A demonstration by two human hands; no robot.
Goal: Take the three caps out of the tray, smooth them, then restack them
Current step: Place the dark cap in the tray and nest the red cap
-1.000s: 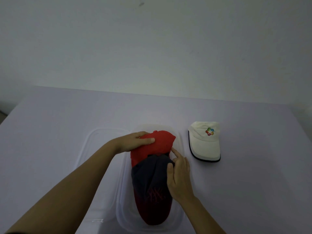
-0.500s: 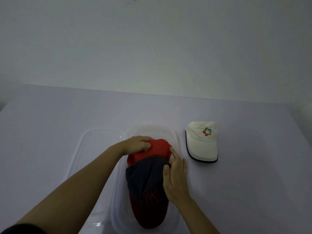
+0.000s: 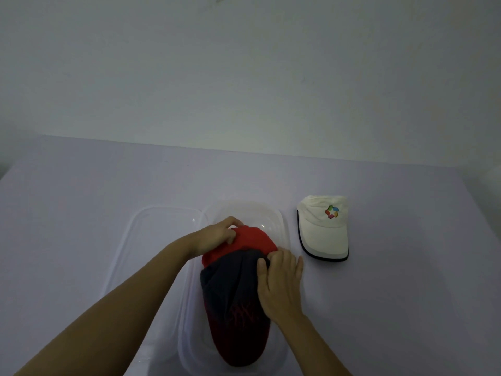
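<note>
A clear plastic tray point(image 3: 273, 221) sits on the table in front of me. A dark cap point(image 3: 230, 289) with a red brim and red stitched logo lies in it, on top of a red cap point(image 3: 252, 240). My left hand point(image 3: 219, 234) grips the far left edge of the red cap with curled fingers. My right hand point(image 3: 282, 280) pinches the back edge of the dark cap, thumb on top of the cloth. A white cap point(image 3: 322, 229) with a coloured logo lies flat on the table right of the tray.
A clear lid point(image 3: 151, 240) lies on the table just left of the tray. The table point(image 3: 81, 213) is pale lilac, and a plain wall rises behind its far edge.
My left hand's fingers have curled onto the red cap's edge. My right hand slid up and its fingers closed on the back of the dark cap. The caps shifted slightly toward me.
</note>
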